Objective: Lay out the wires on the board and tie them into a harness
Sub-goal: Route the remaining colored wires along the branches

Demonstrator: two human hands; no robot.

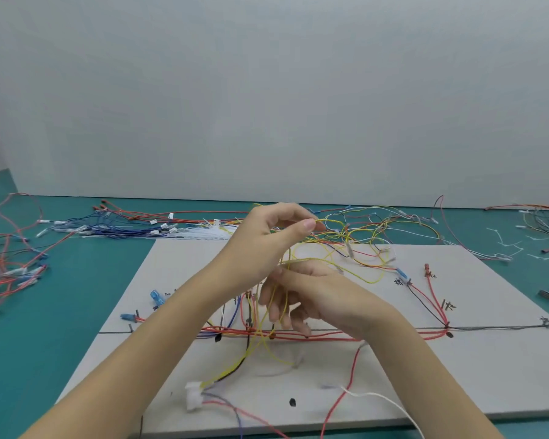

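- The left hand (267,236), near the middle of the frame, pinched a yellow wire (333,221).
- The right hand (301,296), just below, had loose fingers among yellow strands over the board (457,375).

Matt grey board (393,375), smooth teal tabletop (61,296), glossy plastic-coated yellow wires (355,245), white plastic connector (193,396)
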